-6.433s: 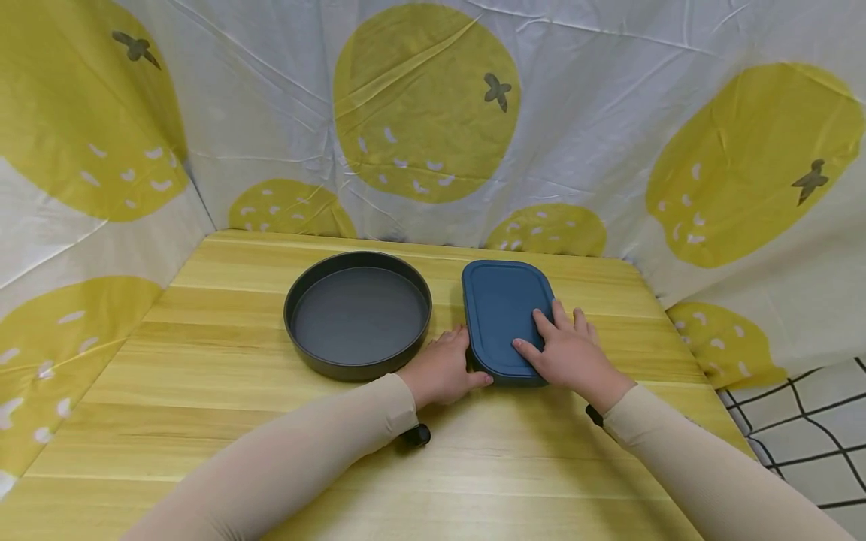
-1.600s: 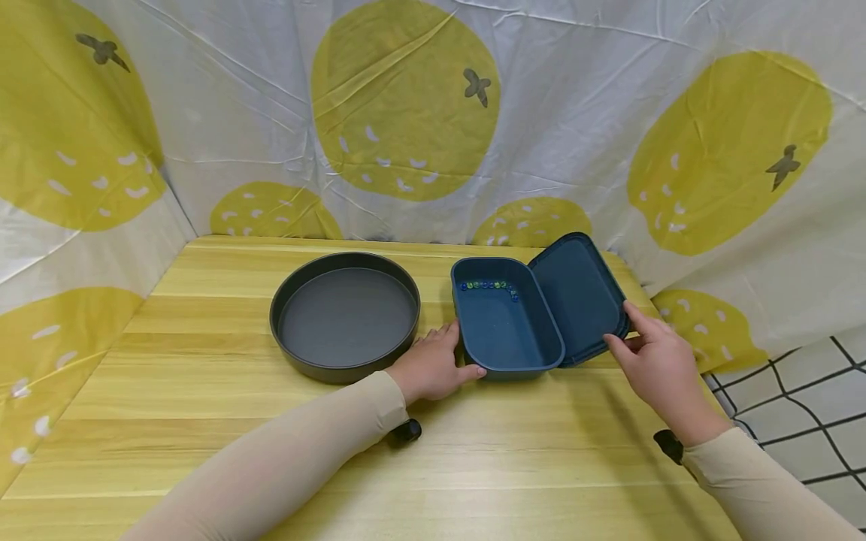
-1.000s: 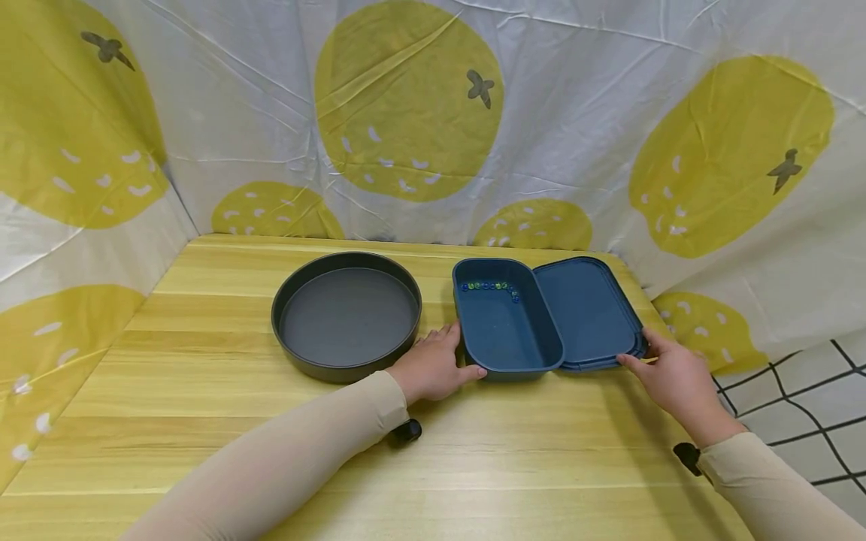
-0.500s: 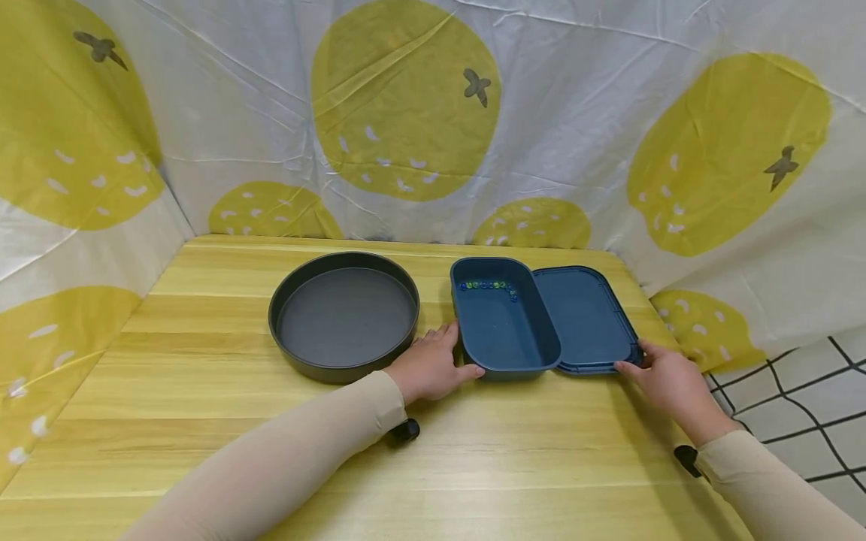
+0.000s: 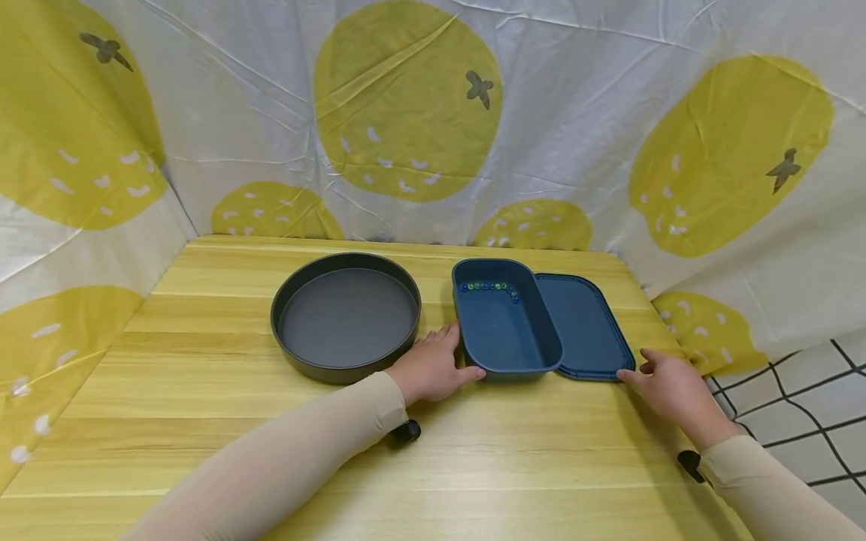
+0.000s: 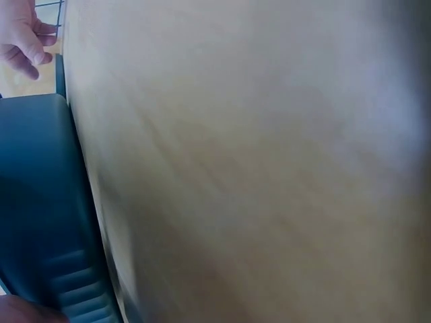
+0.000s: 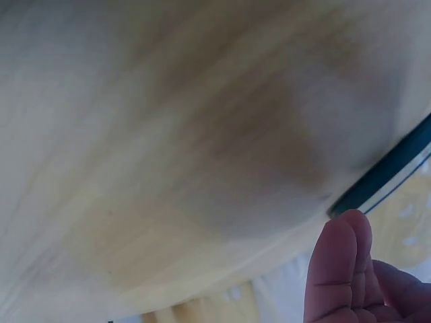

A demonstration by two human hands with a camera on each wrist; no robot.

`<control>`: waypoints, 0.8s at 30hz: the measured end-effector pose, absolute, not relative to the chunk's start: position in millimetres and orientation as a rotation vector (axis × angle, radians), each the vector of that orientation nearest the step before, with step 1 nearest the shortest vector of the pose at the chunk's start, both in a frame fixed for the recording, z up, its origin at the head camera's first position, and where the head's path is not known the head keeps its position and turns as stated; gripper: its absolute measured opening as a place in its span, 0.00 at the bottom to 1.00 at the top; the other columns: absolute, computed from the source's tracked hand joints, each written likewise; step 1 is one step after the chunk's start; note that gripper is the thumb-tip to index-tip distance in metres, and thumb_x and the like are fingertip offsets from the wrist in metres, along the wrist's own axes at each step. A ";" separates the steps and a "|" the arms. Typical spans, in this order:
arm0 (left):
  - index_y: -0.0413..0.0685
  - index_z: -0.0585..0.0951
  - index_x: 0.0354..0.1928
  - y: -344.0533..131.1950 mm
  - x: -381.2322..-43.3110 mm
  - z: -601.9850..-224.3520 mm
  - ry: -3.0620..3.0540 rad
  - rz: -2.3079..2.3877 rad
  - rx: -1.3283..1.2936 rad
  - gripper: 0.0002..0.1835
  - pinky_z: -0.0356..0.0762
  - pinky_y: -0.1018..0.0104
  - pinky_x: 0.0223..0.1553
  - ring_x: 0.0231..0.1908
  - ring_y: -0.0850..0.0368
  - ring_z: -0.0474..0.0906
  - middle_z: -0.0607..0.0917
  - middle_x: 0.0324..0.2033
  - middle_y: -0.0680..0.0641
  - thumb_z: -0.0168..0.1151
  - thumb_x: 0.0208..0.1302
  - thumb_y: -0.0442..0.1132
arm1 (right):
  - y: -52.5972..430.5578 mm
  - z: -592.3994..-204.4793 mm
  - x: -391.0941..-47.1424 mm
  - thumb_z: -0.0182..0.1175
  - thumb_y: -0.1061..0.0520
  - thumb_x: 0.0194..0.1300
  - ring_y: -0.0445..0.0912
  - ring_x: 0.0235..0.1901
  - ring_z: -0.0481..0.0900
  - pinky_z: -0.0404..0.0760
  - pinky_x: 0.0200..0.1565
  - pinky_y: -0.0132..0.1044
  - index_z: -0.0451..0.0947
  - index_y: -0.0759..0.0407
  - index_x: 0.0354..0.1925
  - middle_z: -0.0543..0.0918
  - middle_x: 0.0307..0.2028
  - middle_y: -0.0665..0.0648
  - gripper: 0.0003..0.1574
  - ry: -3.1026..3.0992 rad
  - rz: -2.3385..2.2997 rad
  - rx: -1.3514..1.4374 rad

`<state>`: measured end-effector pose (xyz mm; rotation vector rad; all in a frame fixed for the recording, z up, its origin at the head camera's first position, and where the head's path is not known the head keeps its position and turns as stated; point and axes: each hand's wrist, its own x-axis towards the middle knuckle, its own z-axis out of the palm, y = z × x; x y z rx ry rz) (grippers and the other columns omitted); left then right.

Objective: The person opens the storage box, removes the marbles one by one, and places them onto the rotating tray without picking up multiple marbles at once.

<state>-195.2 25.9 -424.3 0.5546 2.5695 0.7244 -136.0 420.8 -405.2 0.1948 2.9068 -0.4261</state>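
Note:
A dark blue rectangular box (image 5: 504, 338), uncovered, stands right of centre. Small glassy blue and green marbles (image 5: 498, 286) lie along its far end inside. My left hand (image 5: 433, 368) rests at its left side, fingers extended along the wall and thumb at the near corner. In the left wrist view the box's ridged outer wall (image 6: 40, 175) shows. Flat on the table to the box's right lies its blue lid (image 5: 585, 330). My right hand (image 5: 673, 387) is at the lid's near right corner, fingertips right by the edge; the right wrist view shows these fingers (image 7: 333, 269) extended.
A round dark grey pan (image 5: 348, 319) stands to the left of the box, close to my left hand. Patterned cloth (image 5: 406, 105) hangs behind and on both sides of the wooden table (image 5: 203, 361). Black straps or devices (image 5: 406, 431) sit at both wrists.
Earlier the lid covered the box. My right hand took it off to the right and lowered it flat onto the table, its fingers now loosened. My left hand stayed at the box.

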 end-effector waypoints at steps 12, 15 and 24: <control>0.47 0.55 0.84 4.0 -180.8 -384.1 2.454 0.654 0.641 0.48 0.54 0.49 0.82 0.84 0.46 0.51 0.55 0.84 0.44 0.58 0.74 0.66 | 406.0 -392.1 -141.1 0.56 0.37 0.79 0.75 0.58 0.79 0.84 0.45 0.60 0.61 0.80 0.74 0.74 0.65 0.82 0.51 3.012 -0.464 0.142; 0.49 0.61 0.83 -14.3 -183.0 -372.9 2.497 0.691 0.669 0.43 0.60 0.49 0.79 0.81 0.47 0.59 0.63 0.82 0.46 0.57 0.76 0.65 | 400.3 -388.9 -144.0 0.55 0.35 0.79 0.75 0.61 0.77 0.84 0.46 0.61 0.60 0.78 0.75 0.72 0.67 0.82 0.52 3.010 -0.484 0.131; 0.55 0.62 0.82 -107.0 -209.9 -351.9 2.708 0.858 0.669 0.39 0.65 0.43 0.76 0.78 0.45 0.64 0.67 0.79 0.47 0.56 0.78 0.62 | 378.4 -371.4 -158.8 0.55 0.35 0.80 0.77 0.64 0.72 0.78 0.55 0.70 0.62 0.73 0.77 0.69 0.72 0.79 0.50 3.060 -0.544 -0.012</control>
